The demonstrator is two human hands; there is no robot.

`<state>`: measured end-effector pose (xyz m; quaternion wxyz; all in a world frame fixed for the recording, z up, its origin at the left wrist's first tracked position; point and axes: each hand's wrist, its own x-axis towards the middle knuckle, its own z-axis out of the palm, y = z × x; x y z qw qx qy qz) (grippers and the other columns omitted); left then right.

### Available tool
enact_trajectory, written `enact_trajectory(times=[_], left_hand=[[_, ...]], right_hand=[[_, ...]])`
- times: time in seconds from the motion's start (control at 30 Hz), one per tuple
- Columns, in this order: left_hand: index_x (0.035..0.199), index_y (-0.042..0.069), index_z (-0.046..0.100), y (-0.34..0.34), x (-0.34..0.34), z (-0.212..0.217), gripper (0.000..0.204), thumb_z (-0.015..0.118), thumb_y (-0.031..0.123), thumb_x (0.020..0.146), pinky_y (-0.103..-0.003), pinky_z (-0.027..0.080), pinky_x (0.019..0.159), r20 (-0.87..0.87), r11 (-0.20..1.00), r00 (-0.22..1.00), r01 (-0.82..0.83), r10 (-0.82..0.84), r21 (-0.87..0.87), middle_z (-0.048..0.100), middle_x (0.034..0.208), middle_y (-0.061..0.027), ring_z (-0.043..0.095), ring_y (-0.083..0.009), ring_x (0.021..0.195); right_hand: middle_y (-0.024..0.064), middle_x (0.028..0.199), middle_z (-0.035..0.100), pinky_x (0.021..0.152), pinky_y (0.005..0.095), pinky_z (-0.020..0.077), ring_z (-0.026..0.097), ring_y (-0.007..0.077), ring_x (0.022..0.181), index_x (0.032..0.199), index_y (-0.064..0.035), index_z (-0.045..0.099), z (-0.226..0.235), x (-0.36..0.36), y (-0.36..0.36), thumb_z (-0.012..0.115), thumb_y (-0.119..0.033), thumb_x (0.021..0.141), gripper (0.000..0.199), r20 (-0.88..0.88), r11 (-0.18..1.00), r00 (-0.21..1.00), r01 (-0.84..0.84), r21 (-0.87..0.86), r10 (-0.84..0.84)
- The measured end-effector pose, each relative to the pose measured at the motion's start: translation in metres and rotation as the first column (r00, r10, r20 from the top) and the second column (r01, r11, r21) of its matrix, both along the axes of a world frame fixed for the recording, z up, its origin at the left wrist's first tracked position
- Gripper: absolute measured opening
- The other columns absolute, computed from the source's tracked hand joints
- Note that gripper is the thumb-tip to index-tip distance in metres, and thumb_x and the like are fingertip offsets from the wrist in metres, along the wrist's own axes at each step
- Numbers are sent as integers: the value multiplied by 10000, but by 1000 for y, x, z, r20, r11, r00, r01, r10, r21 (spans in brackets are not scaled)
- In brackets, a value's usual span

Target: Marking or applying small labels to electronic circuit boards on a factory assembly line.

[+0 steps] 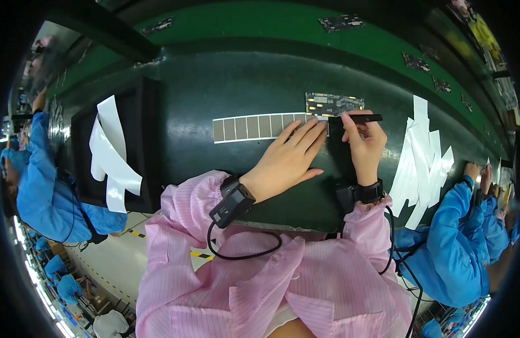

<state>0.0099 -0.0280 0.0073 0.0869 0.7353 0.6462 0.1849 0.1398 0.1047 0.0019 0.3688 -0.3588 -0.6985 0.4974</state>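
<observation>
With the right grip (364, 132), pinches a slim black tool (368, 118) between thumb and fingers, its body pointing off to the right; cannot tell where its tip ends, the fingers being in the way. With the left grip (293, 147), holds nothing: rests flat, palm down, fingers long and nearly together, thumb spread a little to the right. Reaches with these fingertips over the right end of the patch strip (243, 128) and up to the lower edge of the board (333, 103); cannot tell whether touching the board itself. Has the board just beyond both hands, dark with gold and grey parts, lying near the middle of the dark green surface (192, 73). Has the patch strip running leftward from under the left fingers, grey-brown squares framed in white. Wears a black device (233, 207) on the left wrist with a cable (246, 258) looping from it, a black band (369, 192) on the right, and pink sleeves (186, 197). Farther out to the left, has a black tray (148, 129) bearing crossed white strips (110, 152); to the right, a fanned white pile (420, 163). Beyond, faces a green band (243, 22) dotted with more boards (341, 22). Sits between blue-clad co-workers, one left (37, 174), others right (454, 242).
</observation>
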Motion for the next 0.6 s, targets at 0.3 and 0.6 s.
enact_trajectory(times=[0.3, 0.6], left_hand=[[1309, -34, 428, 0, 1, -3, 661, 635, 362, 822, -412, 266, 1103, 45, 1000, 999, 0, -1, 26, 421, 1343, -148, 368, -264, 1286], [1315, -31, 424, 0, 1, -3, 663, 640, 353, 819, -410, 263, 1104, 42, 1000, 999, -2, 1, 23, 411, 1359, -149, 358, -262, 1297]], right_hand=[[22, 684, 617, 484, 195, 406, 546, 58, 519, 861, 0, 647, 0, 1, 0, 690, -48, 822, 76, 54, 997, 999, 3, 79, -8], [30, 680, 622, 479, 202, 405, 548, 66, 513, 857, 8, 649, -2, 2, 1, 691, -45, 820, 77, 68, 996, 998, 4, 84, -10]])
